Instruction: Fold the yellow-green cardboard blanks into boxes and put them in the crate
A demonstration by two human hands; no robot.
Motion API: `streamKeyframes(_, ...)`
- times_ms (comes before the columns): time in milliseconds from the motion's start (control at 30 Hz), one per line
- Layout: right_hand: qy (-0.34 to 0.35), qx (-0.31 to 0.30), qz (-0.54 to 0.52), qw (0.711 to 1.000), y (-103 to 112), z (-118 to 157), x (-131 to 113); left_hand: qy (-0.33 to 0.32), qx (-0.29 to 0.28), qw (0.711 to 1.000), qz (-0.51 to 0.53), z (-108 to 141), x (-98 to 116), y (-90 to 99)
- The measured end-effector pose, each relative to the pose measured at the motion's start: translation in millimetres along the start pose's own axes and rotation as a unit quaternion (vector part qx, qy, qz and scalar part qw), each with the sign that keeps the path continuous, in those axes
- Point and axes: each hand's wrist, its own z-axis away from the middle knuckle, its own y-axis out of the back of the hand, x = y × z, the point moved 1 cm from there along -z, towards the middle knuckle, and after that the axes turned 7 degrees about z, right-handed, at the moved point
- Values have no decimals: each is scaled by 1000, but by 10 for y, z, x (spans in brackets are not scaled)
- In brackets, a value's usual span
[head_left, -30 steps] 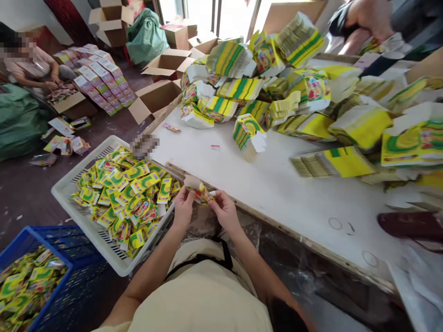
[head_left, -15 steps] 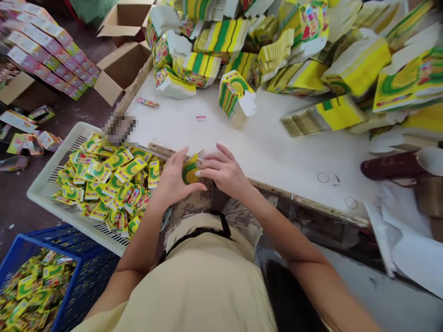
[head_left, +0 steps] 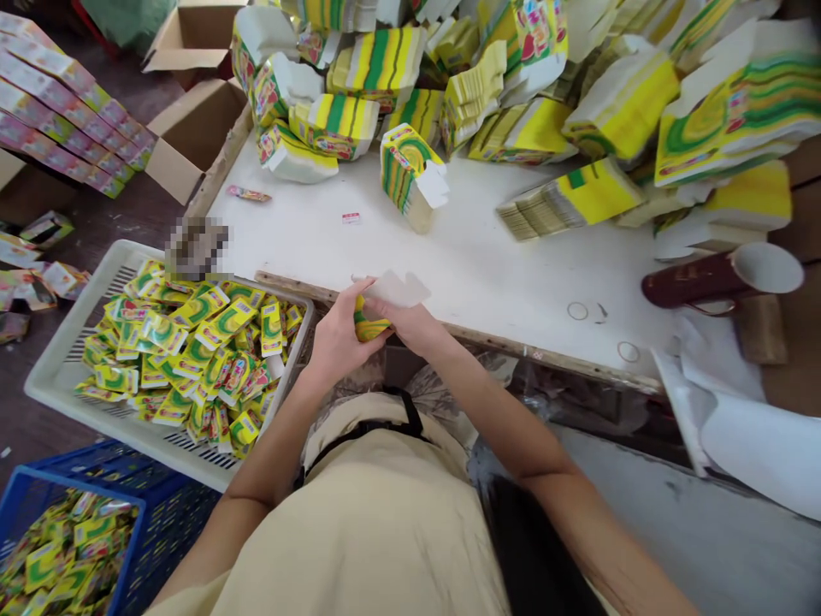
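Observation:
At the table's near edge, both of my hands are closed around one small yellow-and-green cardboard box (head_left: 369,327). My left hand (head_left: 339,338) wraps its left side. My right hand (head_left: 414,327) grips it from the right, and pale blurred flaps rise above those fingers. Much of the box is hidden by the fingers. Left of my hands, a white plastic basket (head_left: 48,372) bears a heap of similar small yellow boxes (head_left: 192,342). Beyond my hands, a bundle of flat yellow-and-green cartons (head_left: 410,175) stands on the white table (head_left: 308,244).
Stacked flat cartons (head_left: 378,64) fill the table's back. A dark red mug (head_left: 699,278) lies on its side at the right. A blue crate (head_left: 138,513) of yellow packs stands lower left. Open cardboard boxes (head_left: 196,128) and stacked pink cartons (head_left: 70,103) are beyond the table's left edge.
My hands have drawn closer together around the box. Its yellow face is now mostly covered, and pale flaps show above my right hand. The view has shifted slightly right.

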Motion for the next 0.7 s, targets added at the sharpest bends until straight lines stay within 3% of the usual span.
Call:
streamKeyframes(133,5,23,-50,998,-67,32,108,-7,-3,1000,-20,26,-23,-24)
streamKeyframes(267,30,50,-2,998,-118,134,247,14,-12,1000,-12,106,-136,-54)
streamKeyframes(333,71,31,81,994,-151,221,272,45,-20,999,6,159,-226,-89)
streamKeyframes(467,143,-53,312,938,-196,388,276,74,-18,997,35,260,-375,-155)
streamKeyframes(567,154,-76,389,905,-170,448,278,103,-4,991,89,308,-390,-119)
streamKeyframes(700,178,-112,435,876,-100,488,239,119,-61,988,82,323,-333,33)
